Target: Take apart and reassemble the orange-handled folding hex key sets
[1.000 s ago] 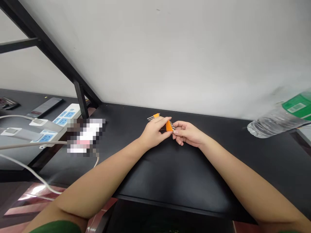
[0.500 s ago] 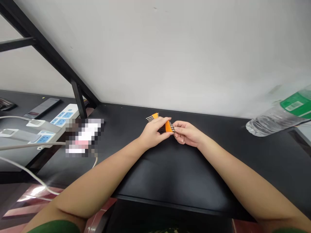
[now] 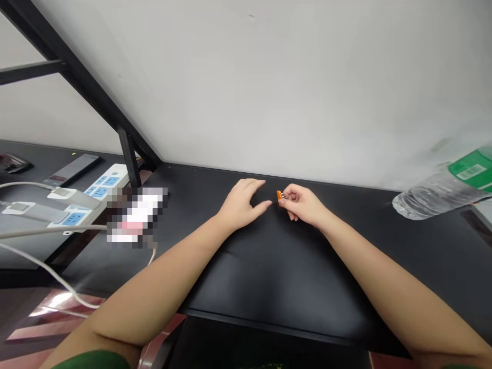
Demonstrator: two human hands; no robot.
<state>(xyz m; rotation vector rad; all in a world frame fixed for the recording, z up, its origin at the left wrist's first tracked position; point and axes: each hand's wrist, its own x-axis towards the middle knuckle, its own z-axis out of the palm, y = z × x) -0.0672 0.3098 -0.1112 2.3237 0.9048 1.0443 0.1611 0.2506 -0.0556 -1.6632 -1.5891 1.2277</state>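
Between the thumb and fingers of my right hand [image 3: 302, 204] is a small orange holder [image 3: 280, 195] with several thin metal rods [image 3: 284, 196] in it, like a set of hex keys or bits. Its exact kind is too small to make out, and my fingers cover part of it. My left hand [image 3: 243, 202] is to the left of it, thumb and fingers apart, holding nothing. A gap separates its fingertips from the orange holder. Both hands are over the black tabletop [image 3: 269, 277], toward the wall.
A clear plastic bottle with a green label [image 3: 430, 197] lies at the right. On the left are a white power strip [image 3: 109, 187] with plugs and cables, a blurred-out object [image 3: 144, 212] and a dark phone [image 3: 73, 170]. A black metal frame [image 3: 88, 92] slants along the left.
My left hand has let go of the orange holder and opened. My right hand now holds it alone, with the holder seen from another side. The view has shifted slightly.
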